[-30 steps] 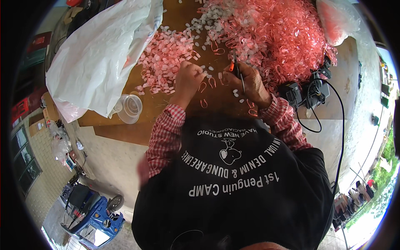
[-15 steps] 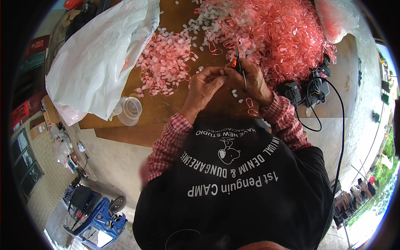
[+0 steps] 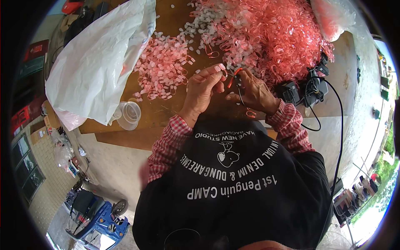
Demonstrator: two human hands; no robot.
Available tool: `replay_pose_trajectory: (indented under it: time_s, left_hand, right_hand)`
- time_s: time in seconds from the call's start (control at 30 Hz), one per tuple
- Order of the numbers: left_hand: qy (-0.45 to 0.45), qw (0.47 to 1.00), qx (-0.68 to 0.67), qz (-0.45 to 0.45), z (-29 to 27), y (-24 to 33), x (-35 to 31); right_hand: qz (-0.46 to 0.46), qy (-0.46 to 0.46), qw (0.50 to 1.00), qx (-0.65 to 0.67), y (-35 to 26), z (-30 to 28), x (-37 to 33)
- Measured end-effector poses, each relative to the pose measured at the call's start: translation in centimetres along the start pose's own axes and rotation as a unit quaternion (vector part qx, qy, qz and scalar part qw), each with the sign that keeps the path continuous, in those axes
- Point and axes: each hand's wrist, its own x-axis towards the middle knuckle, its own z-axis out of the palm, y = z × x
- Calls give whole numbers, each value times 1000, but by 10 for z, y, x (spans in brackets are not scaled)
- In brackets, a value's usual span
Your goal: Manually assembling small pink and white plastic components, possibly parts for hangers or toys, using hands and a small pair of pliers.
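Over the brown table, my left hand [image 3: 201,89] pinches a small pink loop piece [image 3: 223,68] with a pale tab between thumb and fingertips. My right hand [image 3: 259,92] is closed around an orange-and-black hand tool [image 3: 231,81], shaped like small scissors or snips. Part of this tool is hidden by the fingers, and its tip lies close to the pink piece. Below the right hand rests another pink loop [image 3: 251,113]. Left of my left hand spreads a pile of pink pieces with pale tabs [image 3: 161,66].
A large heap of pink loops [image 3: 283,37] covers the far right of the table, with loose white tabs [image 3: 202,21] beside it. To the left are a white plastic sack [image 3: 100,58] and a clear cup [image 3: 130,116]. Black devices with cables [image 3: 306,92] stand at right.
My hands have moved slightly apart. The tool has turned in my right hand, showing more orange, and the pink piece now shows at my left fingertips.
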Motion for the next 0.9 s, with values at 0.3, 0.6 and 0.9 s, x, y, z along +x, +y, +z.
replay_pose_trajectory:
  time_s: [0.3,0.6,0.9]
  left_hand:
    - [4,990,133,44,8,-12,-1]
    - [75,944,295,124,19,-12,1]
    - [61,950,288,106,13,-15,7]
  right_hand:
    - [26,-48,998,-12,0,2,-4]
    - [36,18,996,-82,-9,17,2]
    - [48,-3,993,-109,-13,14,2]
